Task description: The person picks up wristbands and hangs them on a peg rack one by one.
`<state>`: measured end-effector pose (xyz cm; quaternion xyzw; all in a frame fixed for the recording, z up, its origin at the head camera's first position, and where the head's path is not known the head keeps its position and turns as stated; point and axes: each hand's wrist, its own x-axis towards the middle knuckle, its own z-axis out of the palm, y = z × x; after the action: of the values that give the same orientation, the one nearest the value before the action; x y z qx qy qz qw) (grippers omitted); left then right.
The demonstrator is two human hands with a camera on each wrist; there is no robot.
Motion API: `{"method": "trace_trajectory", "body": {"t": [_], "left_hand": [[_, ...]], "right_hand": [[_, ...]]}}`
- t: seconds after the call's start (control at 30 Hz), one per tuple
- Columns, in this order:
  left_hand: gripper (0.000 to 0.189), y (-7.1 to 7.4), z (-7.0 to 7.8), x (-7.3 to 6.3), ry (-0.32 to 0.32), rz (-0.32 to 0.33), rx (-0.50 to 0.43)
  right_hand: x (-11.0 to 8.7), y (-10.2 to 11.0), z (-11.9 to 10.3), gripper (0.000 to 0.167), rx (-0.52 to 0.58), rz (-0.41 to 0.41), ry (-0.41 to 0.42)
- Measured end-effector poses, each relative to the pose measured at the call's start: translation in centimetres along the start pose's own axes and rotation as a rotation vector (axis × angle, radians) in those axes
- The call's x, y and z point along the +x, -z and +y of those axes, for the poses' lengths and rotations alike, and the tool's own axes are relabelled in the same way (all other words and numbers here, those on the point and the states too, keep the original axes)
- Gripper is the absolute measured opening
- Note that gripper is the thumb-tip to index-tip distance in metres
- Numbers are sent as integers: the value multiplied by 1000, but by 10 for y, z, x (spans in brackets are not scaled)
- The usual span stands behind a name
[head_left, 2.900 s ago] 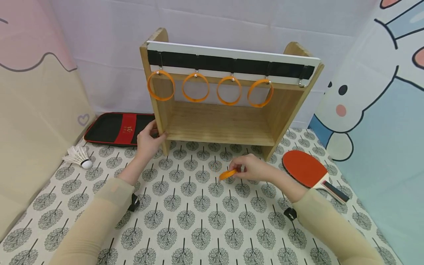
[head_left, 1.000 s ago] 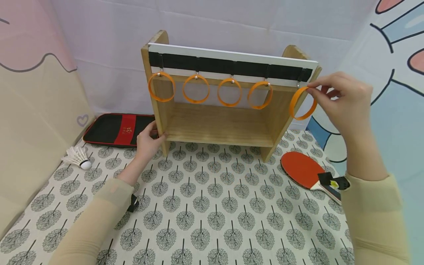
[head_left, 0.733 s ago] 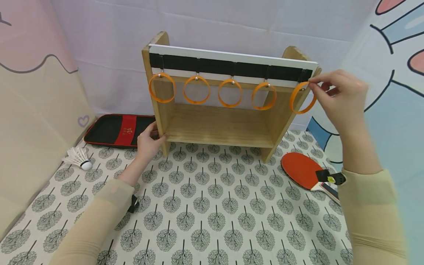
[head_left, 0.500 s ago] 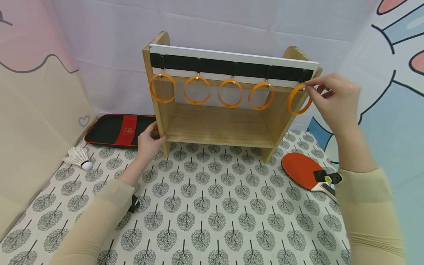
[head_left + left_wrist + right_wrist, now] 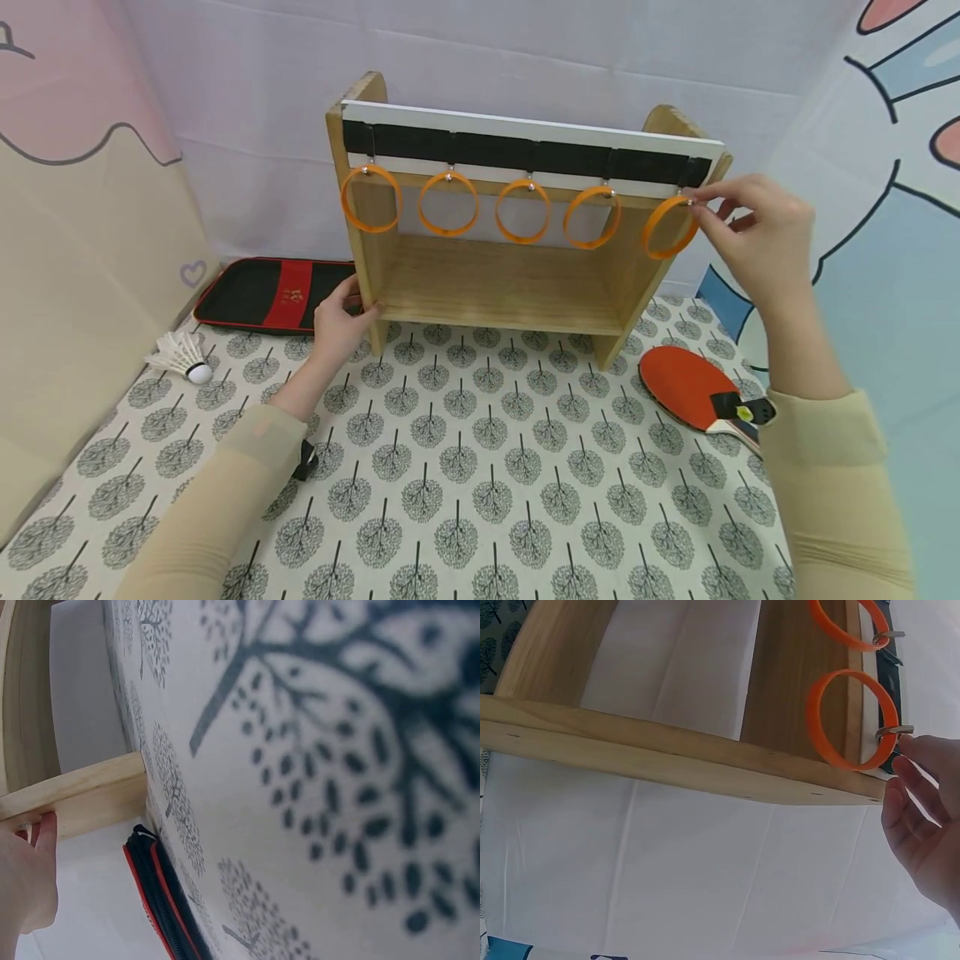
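My left hand (image 5: 341, 321) grips the left side panel of a wooden shelf rack (image 5: 495, 279) at its lower front edge. In the right wrist view, my right hand (image 5: 930, 817) is at the rack's upper front corner. Its fingertips are at the edge of an orange ring (image 5: 815, 724), around the tip of a metal hook (image 5: 894, 730) that passes through this ring. Further orange rings, among them the leftmost ring (image 5: 343, 202), hang from hooks along the black strip (image 5: 491, 148) on the rack's white front board (image 5: 555, 123).
A black and red zip case (image 5: 251, 292) lies behind the left hand, with a shuttlecock (image 5: 180, 357) in front of it. On the right, a red table tennis paddle (image 5: 682, 383) lies partly behind the right wrist. Tree-patterned cloth (image 5: 457, 492) covers the table.
My right hand has lifted the orange ring from above the tablecloth to the rightmost hook, then shifted slightly left, and the hook now runs through the ring. The left hand has stayed put.
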<state>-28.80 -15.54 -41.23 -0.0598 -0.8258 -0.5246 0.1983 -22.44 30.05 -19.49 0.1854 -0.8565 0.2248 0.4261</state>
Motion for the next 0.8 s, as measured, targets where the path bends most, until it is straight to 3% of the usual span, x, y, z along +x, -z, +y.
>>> {"method": "trace_trajectory", "body": {"t": [0.23,0.47,0.8], "left_hand": [[56,3,0,1,11,-8,8],[55,6,1,-2,-26,-37,41],[60,25,23,-10,-68,-51,9]], "right_hand": [[-4,8,-11,17,47,22,-7],[-11,11,-29,17,75,-11,96],[-26,10,-44,24,103,-38,130]]}}
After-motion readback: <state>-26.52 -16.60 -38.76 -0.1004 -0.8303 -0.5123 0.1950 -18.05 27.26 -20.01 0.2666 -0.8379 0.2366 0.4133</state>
